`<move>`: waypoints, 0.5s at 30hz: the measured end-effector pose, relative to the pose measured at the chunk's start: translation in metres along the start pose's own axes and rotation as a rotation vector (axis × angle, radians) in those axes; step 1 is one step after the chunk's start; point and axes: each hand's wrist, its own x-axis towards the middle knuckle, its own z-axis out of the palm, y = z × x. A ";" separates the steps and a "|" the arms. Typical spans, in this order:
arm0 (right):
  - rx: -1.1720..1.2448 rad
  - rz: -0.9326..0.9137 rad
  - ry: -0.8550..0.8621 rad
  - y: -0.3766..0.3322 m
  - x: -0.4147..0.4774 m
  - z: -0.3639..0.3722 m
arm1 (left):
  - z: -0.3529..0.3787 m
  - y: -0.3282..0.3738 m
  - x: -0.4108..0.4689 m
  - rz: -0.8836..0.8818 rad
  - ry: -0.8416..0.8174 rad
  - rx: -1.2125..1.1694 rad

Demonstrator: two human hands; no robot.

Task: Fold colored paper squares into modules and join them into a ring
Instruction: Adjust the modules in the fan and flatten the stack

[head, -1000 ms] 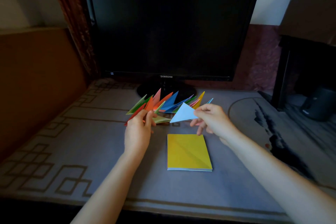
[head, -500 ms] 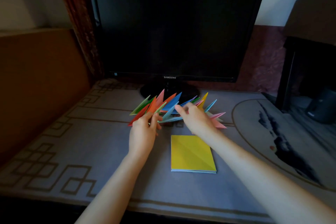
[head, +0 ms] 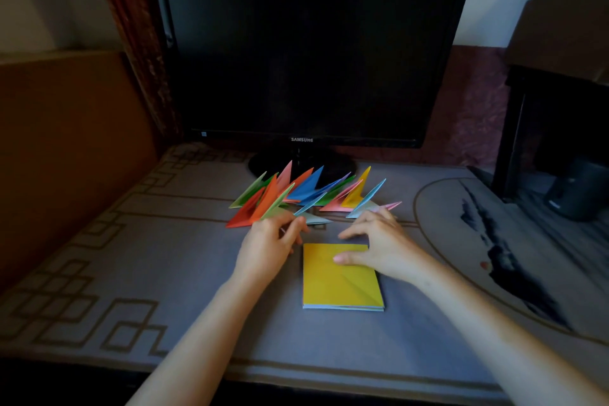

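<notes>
A stack of paper squares (head: pixel 342 283) lies flat in the middle of the surface (head: pixel 171 273). Its top sheet is yellow and creased corner to corner, and pale blue edges show along its near side. How many sheets it holds cannot be told.

Farther back, toward the far edge, the folded modules (head: pixel 306 194) stand in a fanned row of pointed flaps: green, orange, pink, blue, yellow and pale blue. They overlap so closely that single pieces, and how they are joined, are hard to make out. The pink tip at the right end is partly hidden behind the right hand (head: pixel 379 244).

The left hand (head: pixel 268 249) is at the left near end of the row. Its fingers (head: pixel 290 224) are curled round the near ends of the orange and green flaps, and the back of the hand covers the grip itself. The right hand holds nothing. Its fingers are spread and relaxed, arched over the surface between row and stack, and the thumb lies on the far part of the yellow sheet.

A dark monitor (head: pixel 309 53) stands at the far edge, its round stand (head: pixel 263 165) partly hidden behind the modules. A reddish curtain (head: pixel 138 43) and a wooden panel (head: pixel 66 142) are to the left. At the right a dark cabinet (head: pixel 560 43) is cut off by the frame, with a dim cylinder (head: pixel 576 188) below it.
</notes>
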 end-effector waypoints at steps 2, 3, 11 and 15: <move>0.020 -0.003 0.016 0.000 -0.002 0.002 | 0.000 0.001 0.000 -0.009 -0.022 0.015; 0.053 -0.004 0.033 0.000 -0.003 0.003 | 0.000 0.001 0.000 -0.012 -0.032 0.023; 0.263 -0.019 0.213 -0.001 -0.007 0.007 | 0.001 0.000 0.000 0.008 -0.061 0.038; 0.375 0.030 0.207 0.008 0.001 0.013 | 0.001 0.000 0.000 0.009 -0.053 0.021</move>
